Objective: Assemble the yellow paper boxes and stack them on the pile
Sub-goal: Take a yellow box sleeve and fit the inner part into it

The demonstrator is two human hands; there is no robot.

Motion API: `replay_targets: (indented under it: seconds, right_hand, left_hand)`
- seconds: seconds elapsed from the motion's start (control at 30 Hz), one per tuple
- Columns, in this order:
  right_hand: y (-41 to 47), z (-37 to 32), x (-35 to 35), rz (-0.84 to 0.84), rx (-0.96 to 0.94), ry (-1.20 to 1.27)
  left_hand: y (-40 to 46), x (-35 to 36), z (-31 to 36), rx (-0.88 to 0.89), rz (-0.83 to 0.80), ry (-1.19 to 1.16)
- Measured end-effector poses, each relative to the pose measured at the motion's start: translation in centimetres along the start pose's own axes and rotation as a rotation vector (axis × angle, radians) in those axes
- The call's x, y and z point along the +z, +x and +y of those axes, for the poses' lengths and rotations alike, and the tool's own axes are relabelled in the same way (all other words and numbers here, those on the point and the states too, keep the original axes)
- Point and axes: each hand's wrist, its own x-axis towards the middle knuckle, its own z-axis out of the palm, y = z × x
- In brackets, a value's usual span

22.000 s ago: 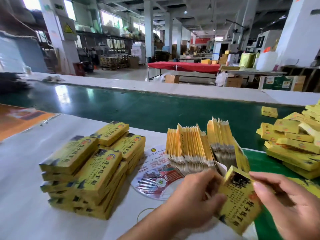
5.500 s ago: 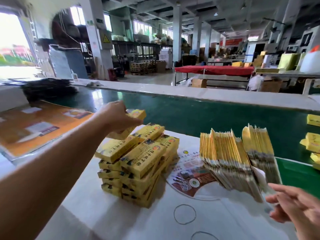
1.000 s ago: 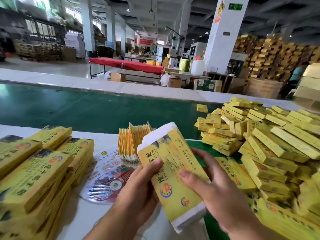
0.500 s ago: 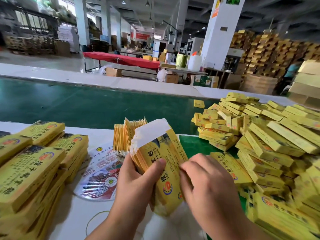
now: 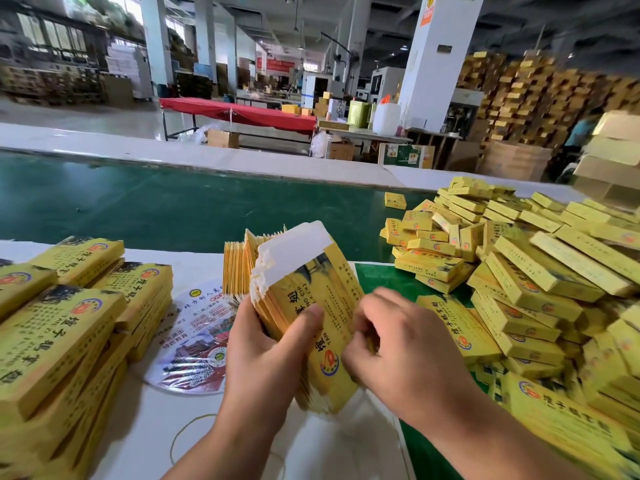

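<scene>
A person's two bare hands work at a table seen from a head-worn camera. The left hand (image 5: 266,344) grips a thick bundle of flat yellow box blanks (image 5: 311,306), fingers curled behind it and the thumb pressed across the printed front sheet. The bundle stands nearly upright, its long axis running from the heel of the left hand up and slightly away from the person, white flaps at the top. The right hand (image 5: 394,344) sits just beside the bundle's right edge, fingers curled in toward that edge as if to pick off the front sheet; whether the fingertips have actually caught a sheet cannot be told, since they are hidden behind the knuckles. The relation that matters most is this one: the front blank lies to the left of the right fingers, touching or nearly touching them, so the right hand looks best placed to peel it off while the left steadies the rest. To the left on the white table (image 5: 156,427) rises the neat pile of assembled boxes (image 5: 79,323), close to the left forearm. To the right lies a loose heap of yellow boxes (image 5: 519,271). More blanks (image 5: 239,268) stand fanned behind the bundle, beside a printed round fan (image 5: 197,341). A green conveyor belt (image 5: 173,206) runs beyond.
</scene>
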Motion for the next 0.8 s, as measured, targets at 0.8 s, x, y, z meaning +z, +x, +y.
replay_targets:
  seconds: [0.8]
  right_hand:
    - [0.2, -0.5, -1.1, -0.145, 0.051, 0.204]
  left_hand:
    - [-0.2, -0.2, 0.1, 0.092, -0.012, -0.026]
